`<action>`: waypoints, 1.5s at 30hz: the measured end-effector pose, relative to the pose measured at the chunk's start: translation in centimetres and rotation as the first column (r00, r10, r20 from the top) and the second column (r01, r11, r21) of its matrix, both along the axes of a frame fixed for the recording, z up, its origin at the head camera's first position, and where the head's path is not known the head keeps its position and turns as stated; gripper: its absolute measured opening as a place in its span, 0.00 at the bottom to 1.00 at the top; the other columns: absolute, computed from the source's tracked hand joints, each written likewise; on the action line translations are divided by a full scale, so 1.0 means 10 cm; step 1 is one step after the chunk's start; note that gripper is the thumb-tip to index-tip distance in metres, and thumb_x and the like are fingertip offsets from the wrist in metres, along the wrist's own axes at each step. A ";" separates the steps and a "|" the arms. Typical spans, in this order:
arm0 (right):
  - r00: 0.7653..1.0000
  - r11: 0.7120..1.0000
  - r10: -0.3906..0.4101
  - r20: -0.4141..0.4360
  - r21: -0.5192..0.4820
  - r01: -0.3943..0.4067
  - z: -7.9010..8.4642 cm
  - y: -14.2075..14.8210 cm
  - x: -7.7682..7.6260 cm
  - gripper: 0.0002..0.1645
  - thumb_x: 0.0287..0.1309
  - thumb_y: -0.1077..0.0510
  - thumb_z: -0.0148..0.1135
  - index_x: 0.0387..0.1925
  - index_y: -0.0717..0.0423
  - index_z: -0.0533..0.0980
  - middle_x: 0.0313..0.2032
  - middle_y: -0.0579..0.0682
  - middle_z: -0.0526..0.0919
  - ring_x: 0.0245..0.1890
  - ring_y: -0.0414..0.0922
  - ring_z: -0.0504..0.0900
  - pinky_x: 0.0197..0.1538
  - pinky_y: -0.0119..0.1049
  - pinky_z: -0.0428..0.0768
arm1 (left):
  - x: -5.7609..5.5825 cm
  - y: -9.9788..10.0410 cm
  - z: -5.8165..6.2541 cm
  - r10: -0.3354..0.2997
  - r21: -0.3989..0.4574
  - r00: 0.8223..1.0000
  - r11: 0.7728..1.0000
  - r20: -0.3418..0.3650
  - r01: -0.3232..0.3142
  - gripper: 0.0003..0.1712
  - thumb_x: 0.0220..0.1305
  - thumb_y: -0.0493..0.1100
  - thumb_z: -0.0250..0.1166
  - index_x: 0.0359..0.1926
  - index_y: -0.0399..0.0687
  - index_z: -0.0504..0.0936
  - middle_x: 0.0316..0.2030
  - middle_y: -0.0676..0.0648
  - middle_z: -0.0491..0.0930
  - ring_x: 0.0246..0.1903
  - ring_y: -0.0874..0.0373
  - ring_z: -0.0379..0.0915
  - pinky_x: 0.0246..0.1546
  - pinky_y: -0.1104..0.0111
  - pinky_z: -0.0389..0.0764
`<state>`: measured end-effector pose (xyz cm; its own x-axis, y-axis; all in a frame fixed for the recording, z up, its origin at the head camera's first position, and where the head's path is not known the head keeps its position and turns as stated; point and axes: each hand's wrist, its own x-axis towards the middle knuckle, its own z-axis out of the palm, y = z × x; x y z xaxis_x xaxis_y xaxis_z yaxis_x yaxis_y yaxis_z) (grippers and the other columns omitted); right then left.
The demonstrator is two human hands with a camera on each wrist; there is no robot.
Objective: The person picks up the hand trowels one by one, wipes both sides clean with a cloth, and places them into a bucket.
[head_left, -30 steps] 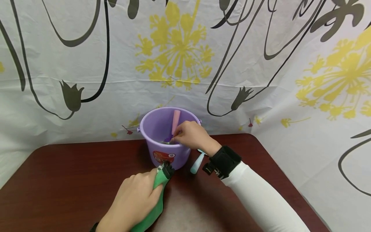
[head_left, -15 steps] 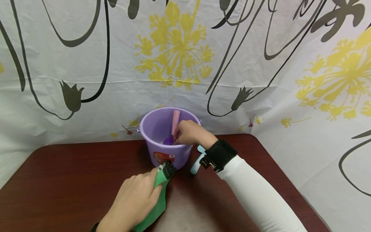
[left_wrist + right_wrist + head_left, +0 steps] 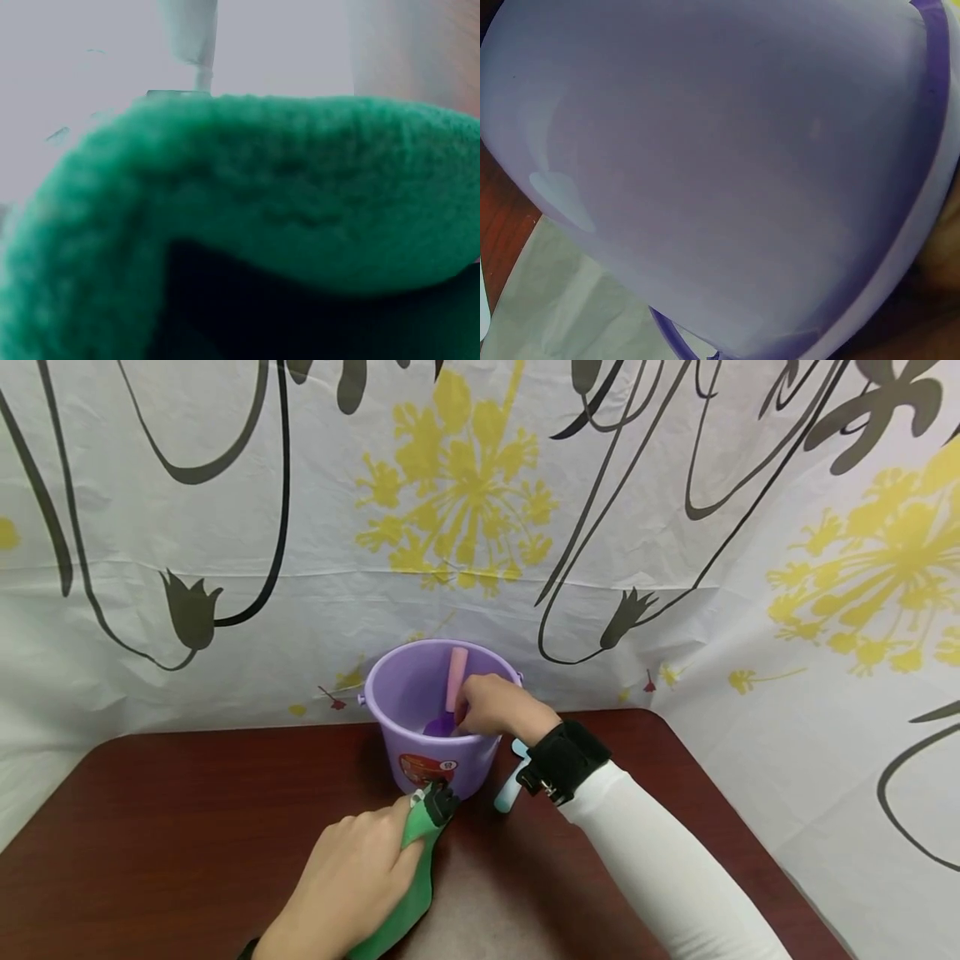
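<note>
My left hand (image 3: 352,868) grips a fuzzy green cloth item (image 3: 408,893) with a black end, in front of the bucket; its kind is unclear. In the left wrist view the green fabric (image 3: 300,195) fills most of the frame. My right hand (image 3: 497,706) reaches over the near right rim into a purple bucket (image 3: 405,718). Its fingertips are hidden inside, so what they hold does not show. Beside them in the bucket leans a tool with a pink handle (image 3: 456,678) and a purple lower part (image 3: 441,725). The right wrist view shows mostly the bucket's outer wall (image 3: 705,165).
A light blue handled object (image 3: 507,792) lies on the dark red-brown table (image 3: 187,827), right of the bucket and partly behind my right wrist. A patterned white curtain (image 3: 300,527) hangs directly behind the table. A greyish sheet (image 3: 480,893) covers the table's near middle.
My right hand has dipped slightly deeper into the bucket. A thin greenish-silver thing seen by its fingers a second ago is out of sight now. The left hand keeps hold of the green cloth item.
</note>
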<state>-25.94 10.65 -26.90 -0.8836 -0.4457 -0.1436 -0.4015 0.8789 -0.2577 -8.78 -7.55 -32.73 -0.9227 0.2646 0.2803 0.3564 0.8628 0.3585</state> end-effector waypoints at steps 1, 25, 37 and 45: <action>1.000 1.000 0.004 -0.006 -0.003 -0.004 -0.01 0.00 0.00 0.04 0.56 0.54 0.74 0.33 0.48 0.88 0.33 0.43 0.89 0.36 0.41 0.83 0.38 0.32 0.80 | 0.00 0.00 0.00 0.005 0.002 1.000 1.000 -0.001 -0.005 0.15 0.62 0.42 0.64 0.25 0.58 0.66 0.15 0.59 0.60 0.17 0.65 0.61 0.19 0.69 0.62; 0.981 0.964 -0.003 -0.196 -0.261 -0.050 -0.18 0.13 0.04 0.14 0.68 0.48 0.62 0.31 0.48 0.86 0.15 0.41 0.74 0.18 0.38 0.71 0.26 0.31 0.69 | 0.01 -0.01 0.02 0.022 0.022 0.999 0.999 0.049 -0.023 0.14 0.63 0.43 0.64 0.26 0.57 0.67 0.15 0.58 0.59 0.17 0.64 0.60 0.18 0.70 0.60; 0.945 0.829 -0.168 -0.282 -0.559 -0.019 -0.17 0.33 0.29 0.11 0.71 0.47 0.60 0.37 0.44 0.85 0.24 0.39 0.88 0.16 0.42 0.75 0.22 0.33 0.65 | -0.01 -0.01 -0.01 0.019 0.010 0.999 1.000 0.030 -0.019 0.14 0.62 0.43 0.65 0.25 0.57 0.67 0.15 0.58 0.60 0.18 0.65 0.61 0.19 0.70 0.61; 0.818 0.618 -0.467 -0.337 -0.786 0.029 -0.17 0.51 0.51 0.14 0.68 0.46 0.64 0.34 0.50 0.87 0.29 0.49 0.88 0.30 0.41 0.85 0.32 0.31 0.80 | -0.02 -0.01 -0.03 0.027 0.014 0.999 1.000 0.024 -0.027 0.13 0.62 0.43 0.65 0.26 0.55 0.68 0.15 0.57 0.62 0.18 0.64 0.63 0.19 0.68 0.63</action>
